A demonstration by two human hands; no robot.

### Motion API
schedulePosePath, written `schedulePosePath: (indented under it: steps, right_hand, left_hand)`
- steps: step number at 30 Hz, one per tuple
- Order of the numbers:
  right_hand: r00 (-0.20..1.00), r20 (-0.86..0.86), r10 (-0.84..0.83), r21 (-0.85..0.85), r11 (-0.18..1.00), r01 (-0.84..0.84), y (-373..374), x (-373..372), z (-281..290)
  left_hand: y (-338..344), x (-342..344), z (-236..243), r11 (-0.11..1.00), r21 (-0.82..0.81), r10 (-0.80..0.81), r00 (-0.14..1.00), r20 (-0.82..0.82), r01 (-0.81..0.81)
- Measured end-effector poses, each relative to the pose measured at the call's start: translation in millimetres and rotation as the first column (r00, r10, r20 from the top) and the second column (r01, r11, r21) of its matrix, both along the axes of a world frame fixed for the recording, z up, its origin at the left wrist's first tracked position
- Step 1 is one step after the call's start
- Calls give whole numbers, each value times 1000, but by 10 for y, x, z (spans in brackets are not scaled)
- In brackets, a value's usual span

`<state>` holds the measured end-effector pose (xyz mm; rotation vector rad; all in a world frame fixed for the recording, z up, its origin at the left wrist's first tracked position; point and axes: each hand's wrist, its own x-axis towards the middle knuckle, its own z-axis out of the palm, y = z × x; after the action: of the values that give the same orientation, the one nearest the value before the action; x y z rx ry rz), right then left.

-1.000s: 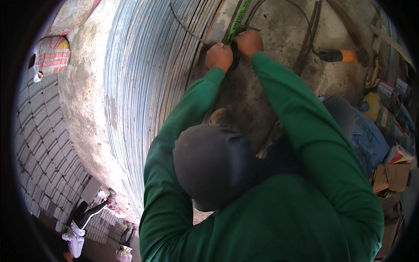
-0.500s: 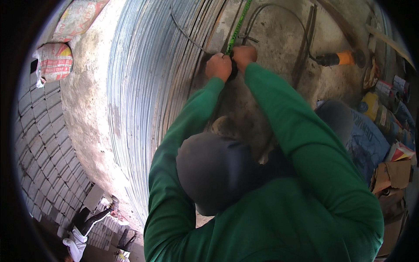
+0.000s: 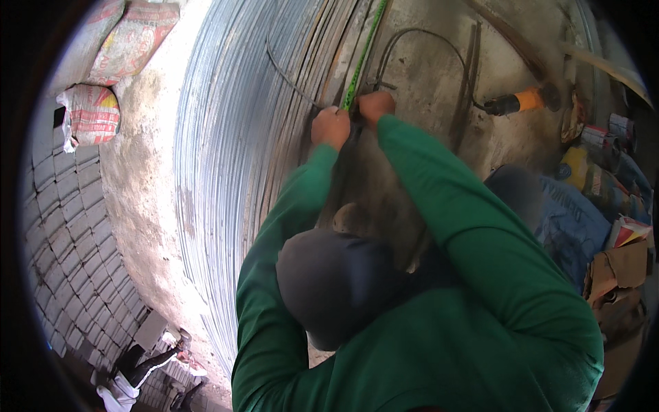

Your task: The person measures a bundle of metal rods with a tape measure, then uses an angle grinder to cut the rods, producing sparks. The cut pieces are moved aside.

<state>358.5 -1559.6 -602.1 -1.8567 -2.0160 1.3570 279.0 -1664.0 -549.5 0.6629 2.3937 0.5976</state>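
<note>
A: Where do the hands sit?

B: Left hand (image 3: 331, 128) and right hand (image 3: 375, 106) are curled into fists, side by side, gripping thin dark steel wire (image 3: 288, 75) at the flat green strap (image 3: 362, 56) on the big coil of bright galvanized wire (image 3: 233, 172).

A: What's the risk?

B: I'd say the springy wire could whip loose if either grip slips, or cut a bare palm.

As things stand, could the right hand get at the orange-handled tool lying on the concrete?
Probably yes. The right hand grips by the green strap beside the left hand; the orange-handled tool lies to its right on bare concrete, only thin dark wire between.
</note>
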Motion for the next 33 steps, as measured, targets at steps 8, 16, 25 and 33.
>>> schedulePosePath:
  steps: [8, 16, 25, 33]
  right_hand:
    - [990, 84, 111, -172, 980, -96, 213, 50, 279]
    - [999, 42, -2, -265, 964, 13, 168, 56, 313]
    - [921, 104, 375, -306, 893, -329, 522, -24, 282]
    - [742, 265, 616, -168, 787, -593, 762, -54, 630]
  left_hand:
    - [-21, -314, 346, 998, 52, 34, 988, 154, -42]
    - [-56, -645, 1224, 981, 115, -153, 987, -42, 157]
    - [139, -572, 2461, 694, -409, -719, 536, -442, 593]
    - [116, -565, 2927, 863, -326, -499, 750, -434, 386]
